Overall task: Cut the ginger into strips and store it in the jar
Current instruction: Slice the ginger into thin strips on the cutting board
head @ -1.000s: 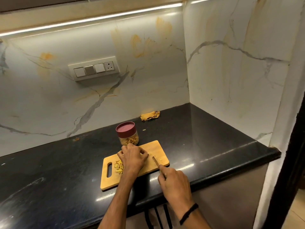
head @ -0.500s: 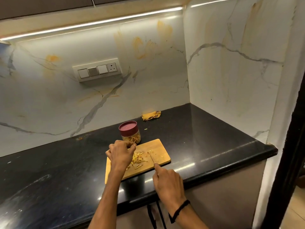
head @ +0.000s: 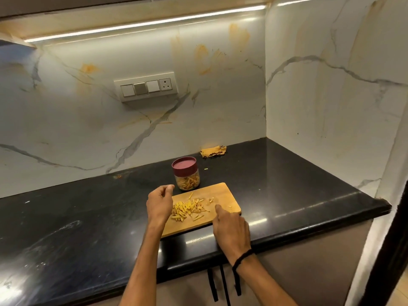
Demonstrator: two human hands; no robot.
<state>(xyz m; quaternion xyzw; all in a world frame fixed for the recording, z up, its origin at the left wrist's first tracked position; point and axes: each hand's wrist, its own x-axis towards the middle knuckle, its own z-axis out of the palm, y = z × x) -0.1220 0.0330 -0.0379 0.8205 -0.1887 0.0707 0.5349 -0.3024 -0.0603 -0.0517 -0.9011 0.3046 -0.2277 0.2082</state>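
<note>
Ginger strips (head: pixel 187 209) lay heaped on the cutting board (head: pixel 223 193) near the lidded jar (head: pixel 186 173), evidently for transfer. Left grip (head: pixel 159 206) hung loosely curled, empty; whether the right grip (head: pixel 230 230) held anything could not be determined.

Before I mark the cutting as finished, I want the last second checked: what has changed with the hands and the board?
The left hand lifted off the ginger strips and moved to the left edge of the board, uncovering the pile. The right hand stayed at the near right edge; the knife blade seen earlier no longer shows. Jar, cloth and board stayed put.
</note>
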